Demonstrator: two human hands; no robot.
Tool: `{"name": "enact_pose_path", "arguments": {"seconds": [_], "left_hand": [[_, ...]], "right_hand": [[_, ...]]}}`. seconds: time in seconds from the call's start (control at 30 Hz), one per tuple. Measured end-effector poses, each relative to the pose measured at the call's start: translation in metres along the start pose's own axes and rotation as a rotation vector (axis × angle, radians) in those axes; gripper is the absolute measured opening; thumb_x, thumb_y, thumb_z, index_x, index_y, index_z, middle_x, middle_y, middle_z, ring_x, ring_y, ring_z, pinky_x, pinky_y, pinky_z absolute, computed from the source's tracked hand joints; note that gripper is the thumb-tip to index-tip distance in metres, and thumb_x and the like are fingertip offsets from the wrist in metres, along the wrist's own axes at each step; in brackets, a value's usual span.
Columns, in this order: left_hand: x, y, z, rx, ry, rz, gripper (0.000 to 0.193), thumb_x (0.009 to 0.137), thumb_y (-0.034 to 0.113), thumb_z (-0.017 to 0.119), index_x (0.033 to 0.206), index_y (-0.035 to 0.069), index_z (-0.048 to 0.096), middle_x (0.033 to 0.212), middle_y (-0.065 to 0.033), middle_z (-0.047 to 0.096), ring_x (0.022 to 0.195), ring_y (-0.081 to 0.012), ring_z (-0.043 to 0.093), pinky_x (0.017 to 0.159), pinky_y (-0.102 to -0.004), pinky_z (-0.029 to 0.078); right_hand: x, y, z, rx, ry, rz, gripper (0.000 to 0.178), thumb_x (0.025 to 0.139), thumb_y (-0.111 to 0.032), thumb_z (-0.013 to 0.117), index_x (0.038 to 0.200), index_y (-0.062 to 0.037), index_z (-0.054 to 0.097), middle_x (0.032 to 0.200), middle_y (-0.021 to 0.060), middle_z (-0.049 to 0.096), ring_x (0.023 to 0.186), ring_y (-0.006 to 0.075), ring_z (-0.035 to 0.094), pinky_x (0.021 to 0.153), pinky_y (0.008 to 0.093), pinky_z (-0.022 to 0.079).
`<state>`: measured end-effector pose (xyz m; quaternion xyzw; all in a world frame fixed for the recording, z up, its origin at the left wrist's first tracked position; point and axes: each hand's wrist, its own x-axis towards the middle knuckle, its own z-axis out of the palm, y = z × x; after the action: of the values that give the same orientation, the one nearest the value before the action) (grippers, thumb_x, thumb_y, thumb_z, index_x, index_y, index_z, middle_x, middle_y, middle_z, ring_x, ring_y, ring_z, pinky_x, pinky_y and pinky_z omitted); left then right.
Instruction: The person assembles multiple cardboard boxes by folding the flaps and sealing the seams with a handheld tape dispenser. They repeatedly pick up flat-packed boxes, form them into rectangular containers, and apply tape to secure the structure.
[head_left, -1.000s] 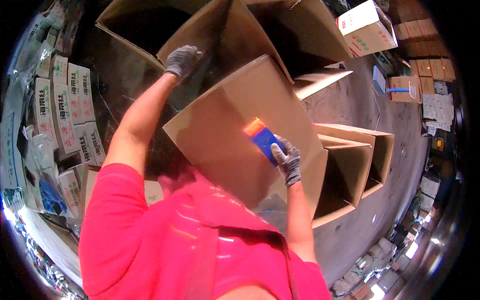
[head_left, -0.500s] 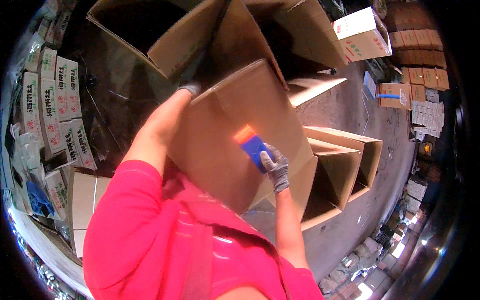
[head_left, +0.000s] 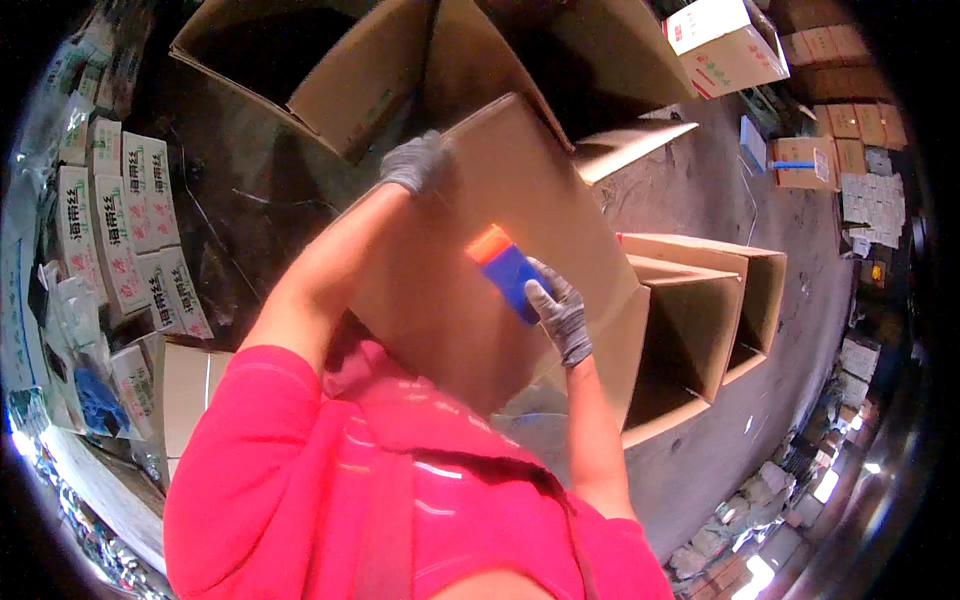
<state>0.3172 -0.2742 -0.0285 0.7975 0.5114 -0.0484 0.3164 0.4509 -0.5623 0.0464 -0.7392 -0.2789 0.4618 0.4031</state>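
A large brown cardboard box [head_left: 480, 340] stands in front of me, its broad face turned up toward me. My left hand [head_left: 415, 162], in a grey glove, lies on the upper left edge of this box, its fingers laid out along the cardboard. In my right hand [head_left: 562, 312], also gloved in grey, is a blue block-shaped hand tool [head_left: 512, 284] with an orange end [head_left: 489, 243]. The tool is over the middle of the box face, its orange end pointing up and left. Whether it touches the cardboard I cannot tell.
Open cardboard boxes [head_left: 370, 75] stand beyond the box, and more open boxes [head_left: 690, 340] to its right. Printed white cartons [head_left: 150, 190] are stacked at the left. A white carton [head_left: 725, 45] sits at the far right, with stacked brown cartons [head_left: 860, 122] farther off.
My left hand, earlier mostly hidden behind the box edge, has come up and right onto it. The right hand still holds the blue tool at nearly the same spot.
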Motion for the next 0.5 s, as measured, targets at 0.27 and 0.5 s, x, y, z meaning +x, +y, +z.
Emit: {"name": "enact_pose_path", "arguments": {"seconds": [0.27, 0.5], "left_hand": [[0.002, -0.007, 0.002, 0.069, 0.015, -0.026, 0.052, 0.093, 0.053, 0.025, 0.114, 0.014, 0.053, 0.113, -0.0187, 0.06, 0.106, -0.0393, 0.056, 0.089, -0.048, 0.042], [0.003, -0.008, 0.004, 0.13, 0.081, 0.034, 0.055, 0.093, 0.053, 0.026, 0.123, 0.014, 0.05, 0.112, -0.018, 0.061, 0.105, -0.0379, 0.057, 0.09, -0.0483, 0.043]], "right_hand": [[-0.1, 0.047, -0.1, -0.232, 0.036, 0.067, 0.042, 0.083, -0.032, 0.068, 0.115, -0.0062, 0.063, 0.106, 0.008, 0.066, 0.095, 0.0141, 0.061, 0.083, 0.0299, 0.049], [-0.256, 0.136, -0.197, -0.466, 0.26, 0.347, 0.043, 0.08, -0.036, 0.07, 0.105, -0.0021, 0.066, 0.097, 0.0102, 0.068, 0.091, 0.0173, 0.064, 0.082, 0.0308, 0.05]]}}
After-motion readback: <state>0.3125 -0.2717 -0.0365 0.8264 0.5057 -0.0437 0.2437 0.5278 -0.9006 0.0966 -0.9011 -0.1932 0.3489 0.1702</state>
